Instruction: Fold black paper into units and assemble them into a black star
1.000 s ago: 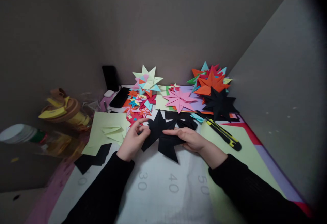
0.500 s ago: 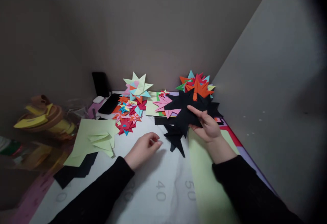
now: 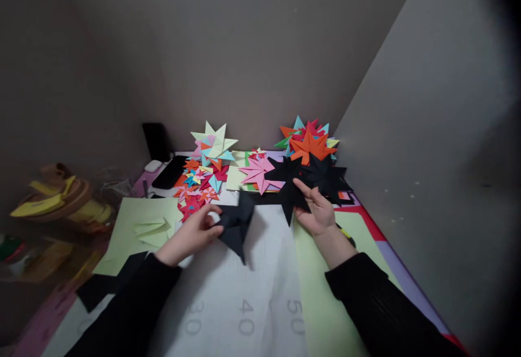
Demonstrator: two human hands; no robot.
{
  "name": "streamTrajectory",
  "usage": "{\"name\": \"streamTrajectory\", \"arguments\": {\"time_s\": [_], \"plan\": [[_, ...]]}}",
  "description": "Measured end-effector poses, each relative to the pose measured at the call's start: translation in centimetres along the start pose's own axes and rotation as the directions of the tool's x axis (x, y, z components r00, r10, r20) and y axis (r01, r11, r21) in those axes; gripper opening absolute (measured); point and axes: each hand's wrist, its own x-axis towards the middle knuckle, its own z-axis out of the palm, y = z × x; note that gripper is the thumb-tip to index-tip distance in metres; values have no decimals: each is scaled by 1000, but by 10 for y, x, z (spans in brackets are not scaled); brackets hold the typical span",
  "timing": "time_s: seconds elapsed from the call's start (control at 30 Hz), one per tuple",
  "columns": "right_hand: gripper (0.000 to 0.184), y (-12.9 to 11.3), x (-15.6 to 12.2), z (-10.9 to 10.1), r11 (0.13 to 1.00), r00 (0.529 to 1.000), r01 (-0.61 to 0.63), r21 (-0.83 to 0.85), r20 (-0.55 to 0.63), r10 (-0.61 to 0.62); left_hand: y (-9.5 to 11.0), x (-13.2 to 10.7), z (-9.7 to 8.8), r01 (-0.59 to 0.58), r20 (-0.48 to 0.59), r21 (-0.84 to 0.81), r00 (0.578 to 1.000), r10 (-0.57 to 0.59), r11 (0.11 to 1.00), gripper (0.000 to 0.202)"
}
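Note:
My left hand [image 3: 195, 236] pinches the edge of a black folded-paper star [image 3: 236, 225], slightly blurred, raised over the white sheet. At the right, my right hand [image 3: 318, 209] has its fingers on another black paper star [image 3: 291, 197], gripping it at its right side. Behind that one lie more black paper stars [image 3: 325, 175], overlapping so their outlines merge. A pink paper star [image 3: 260, 173] sits just left of them, and an orange paper star [image 3: 311, 145] tops a colourful pile at the back right.
Several small bright stars [image 3: 199, 183] are heaped at the back left beneath a pale green star [image 3: 215, 139]. Pale green sheets [image 3: 126, 229] lie left, with black paper [image 3: 95, 290] beside them. A dark phone [image 3: 170, 172] lies near the back wall [image 3: 244, 75]. A basket-like container [image 3: 61, 205] stands far left.
My left hand has taken hold of the black star that lay on the sheet and moved it left. My right hand has shifted slightly left with its black star.

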Motion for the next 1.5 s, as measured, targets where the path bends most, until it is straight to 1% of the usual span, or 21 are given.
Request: {"name": "streamTrajectory", "arguments": {"time_s": [0.03,0.07,0.13,0.2,0.33,0.37,0.4,0.47,0.5,0.53,0.57,0.6,0.63,0.73,0.87,1.0,1.1,1.23,1.37,1.43,1.5], "plan": [[39,1,-1,3,1000,1000,-26,2,10,26,-7,-10,-12,21,-59,81,998,-17,996,34],[39,2,-2,6,999,998,-54,5,21,54,-13,-18,-20,47,-60,110,997,-40,993,34],[38,6,-5,15,994,994,-105,14,44,104,-22,-33,-27,80,37,41,996,-81,996,37],[38,11,-11,25,987,985,-158,20,69,157,-24,-43,-26,86,66,30,994,-88,996,38],[40,27,-24,38,965,959,-260,-29,108,262,-14,-55,-27,79,201,239,971,-129,968,36],[40,30,-26,39,960,953,-273,-53,118,278,-12,-55,-30,79,164,311,977,-135,947,35],[40,33,-28,41,957,949,-279,-78,129,287,-10,-53,-32,78,64,387,992,-111,919,34],[41,35,-31,46,955,948,-265,-135,146,283,-10,-47,-33,67,-196,514,980,41,855,34],[40,35,-32,50,955,950,-245,-169,156,272,-13,-43,-32,27,-231,545,966,119,838,33],[40,35,-33,54,953,952,-219,-210,169,256,-16,-39,-28,-29,-191,549,969,159,835,33],[40,35,-34,60,948,953,-190,-255,184,240,-20,-34,-23,-58,-108,534,985,136,844,33],[39,35,-35,66,940,952,-161,-302,203,228,-25,-30,-18,-53,-39,524,996,86,850,30],[39,37,-35,72,929,950,-134,-345,221,219,-29,-27,-13,-22,-27,525,999,42,851,29],[39,49,-35,84,914,944,-111,-389,246,220,-39,-23,-4,32,-29,487,999,-20,873,27],[40,73,-32,87,924,925,-249,-290,212,315,-38,-32,-13,-30,11,466,1000,28,884,1],[41,83,-32,82,915,909,-317,-249,193,368,-37,-48,-19,-129,34,479,991,128,868,15],[42,82,-33,80,915,908,-322,-242,194,371,-41,-54,-8,-127,2,511,989,147,850,29],[42,80,-34,80,916,907,-319,-245,202,370,-43,-52,7,-91,-44,573,989,142,815,10],[41,79,-34,79,917,913,-316,-243,185,364,-35,-57,-6,-107,47,421,994,96,901,7],[41,79,-33,78,914,912,-324,-245,177,371,-25,-61,-18,-74,118,228,992,48,971,9],[41,79,-33,78,914,911,-327,-240,176,373,-13,-62,-27,-21,86,25,996,19,999,13]]}}
